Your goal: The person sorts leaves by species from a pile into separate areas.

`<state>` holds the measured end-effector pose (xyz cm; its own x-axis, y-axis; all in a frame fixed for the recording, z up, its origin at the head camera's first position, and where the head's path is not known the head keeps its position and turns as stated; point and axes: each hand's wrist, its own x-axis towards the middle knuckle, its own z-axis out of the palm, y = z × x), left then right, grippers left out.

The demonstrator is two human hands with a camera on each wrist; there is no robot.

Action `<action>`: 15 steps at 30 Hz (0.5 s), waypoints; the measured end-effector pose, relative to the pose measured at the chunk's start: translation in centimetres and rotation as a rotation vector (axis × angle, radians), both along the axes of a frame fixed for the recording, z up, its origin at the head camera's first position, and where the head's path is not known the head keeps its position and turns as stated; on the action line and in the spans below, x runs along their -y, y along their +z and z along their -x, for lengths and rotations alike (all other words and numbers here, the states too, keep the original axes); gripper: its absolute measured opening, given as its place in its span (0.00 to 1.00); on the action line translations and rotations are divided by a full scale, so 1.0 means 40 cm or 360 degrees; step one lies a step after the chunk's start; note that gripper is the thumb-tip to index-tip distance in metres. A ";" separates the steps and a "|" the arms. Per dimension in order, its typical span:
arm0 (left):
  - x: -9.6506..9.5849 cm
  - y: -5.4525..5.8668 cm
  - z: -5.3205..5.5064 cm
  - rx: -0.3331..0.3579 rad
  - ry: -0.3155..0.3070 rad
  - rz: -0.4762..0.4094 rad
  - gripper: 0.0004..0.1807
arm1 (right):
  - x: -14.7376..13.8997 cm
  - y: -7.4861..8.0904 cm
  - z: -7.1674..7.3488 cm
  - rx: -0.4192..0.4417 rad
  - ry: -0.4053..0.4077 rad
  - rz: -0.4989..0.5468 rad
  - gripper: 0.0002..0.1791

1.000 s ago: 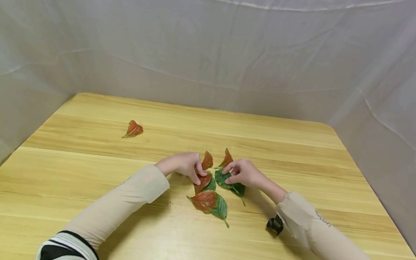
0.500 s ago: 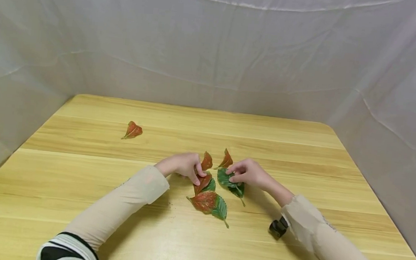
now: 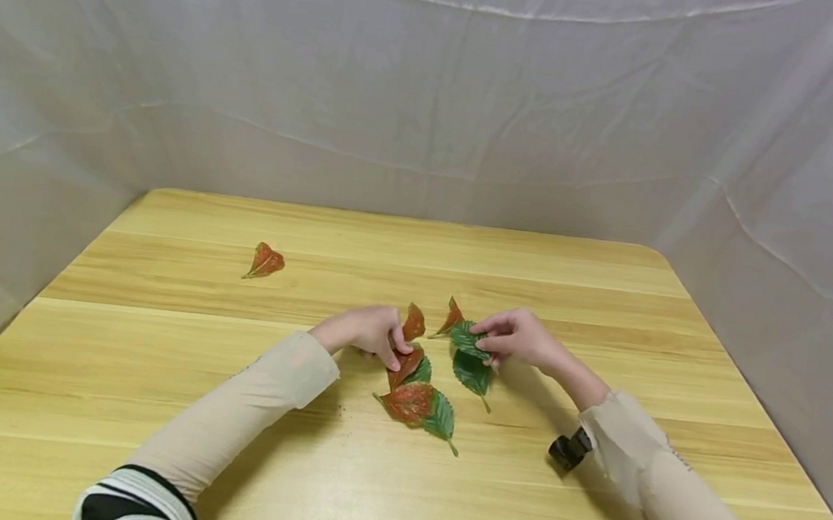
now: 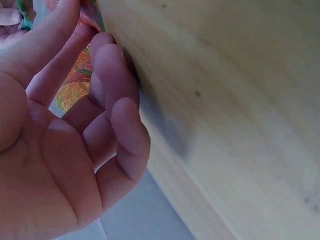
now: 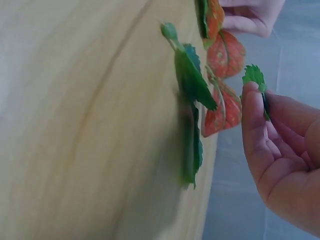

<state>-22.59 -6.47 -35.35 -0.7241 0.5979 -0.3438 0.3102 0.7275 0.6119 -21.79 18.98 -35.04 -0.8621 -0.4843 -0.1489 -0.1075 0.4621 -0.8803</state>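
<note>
My right hand (image 3: 522, 339) pinches a green leaf (image 3: 466, 337) between thumb and fingers, raised above another green leaf (image 3: 471, 372) on the table. In the right wrist view the pinched leaf's jagged edge (image 5: 254, 75) sticks out past the fingertips. My left hand (image 3: 375, 333) holds a red leaf (image 3: 401, 376) with thumb and index finger, and its other fingers curl loosely by the wood. A green leaf (image 3: 422, 371) shows partly from beneath that red one. Just nearer lie a red leaf (image 3: 408, 403) and a green leaf (image 3: 441, 417), overlapping.
Two folded red leaves, one beside my left hand (image 3: 414, 322) and one beyond the raised leaf (image 3: 450, 317), lie at the far side of the group. Another red leaf (image 3: 266, 261) sits apart at the back left. Pale sheeting (image 3: 429, 127) surrounds the wooden table (image 3: 610, 279).
My right hand has lifted the green leaf off the other green one and drawn it to the right and slightly away. The left hand stays in place on the red leaf.
</note>
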 end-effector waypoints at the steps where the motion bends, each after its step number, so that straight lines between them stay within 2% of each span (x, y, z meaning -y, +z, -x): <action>1: 0.000 -0.001 0.000 0.0003 0.0000 0.0000 0.15 | -0.002 0.002 0.002 0.0004 -0.0014 0.0015 0.15; 7: 0.001 -0.004 0.002 -0.0007 -0.0012 0.0005 0.15 | -0.017 0.010 0.022 0.0018 -0.0149 0.0111 0.17; 15: 0.000 -0.005 0.003 -0.0009 0.0004 0.0023 0.14 | -0.045 0.006 0.072 -0.0004 -0.0373 0.0154 0.22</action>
